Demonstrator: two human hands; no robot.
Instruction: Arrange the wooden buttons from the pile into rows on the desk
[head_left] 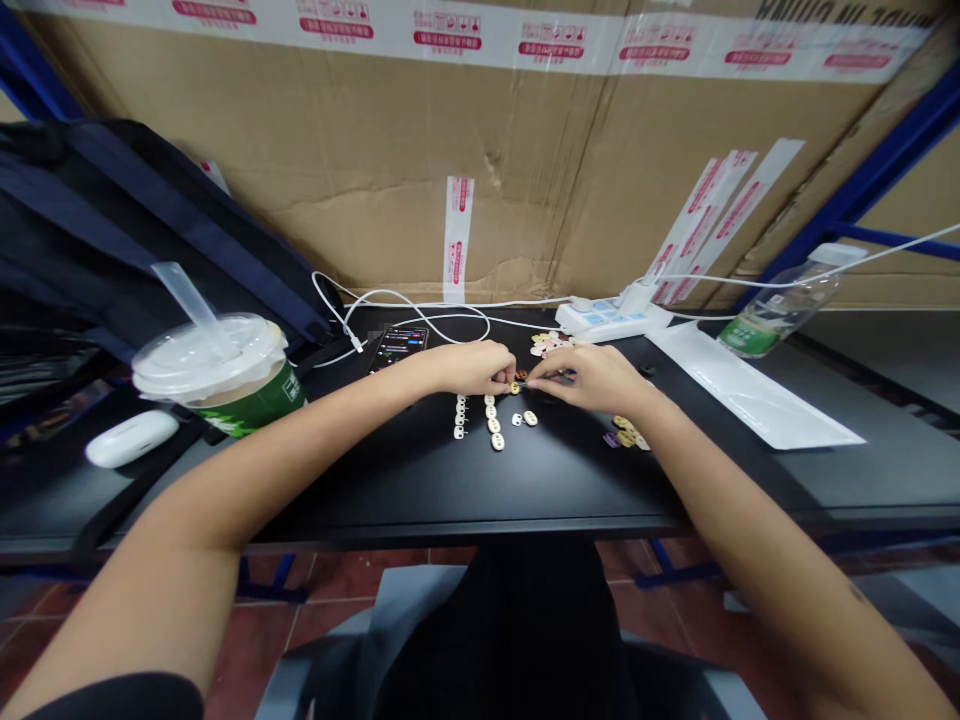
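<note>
My left hand (480,368) is closed in a pinch, with a small yellow oval button-like piece (515,388) at its fingertips. Close against it from the right, my right hand (589,376) also pinches, thumb and forefinger meeting by the yellow piece; whatever lies between them is too small to make out. Below the left hand runs a column of cream oval pieces (495,426), dark marks on their faces. Left of these stands a row of small white pieces (460,420) with thin prongs. One loose cream oval (530,418) lies beside a small white piece (517,420).
Behind the right hand is a pile of light pieces (546,343); yellow and purple pieces (624,436) lie under the right wrist. Around are a phone (401,345), lidded cup (240,375), white case (132,438), power strip (611,318), white packet (757,390) and bottle (780,305).
</note>
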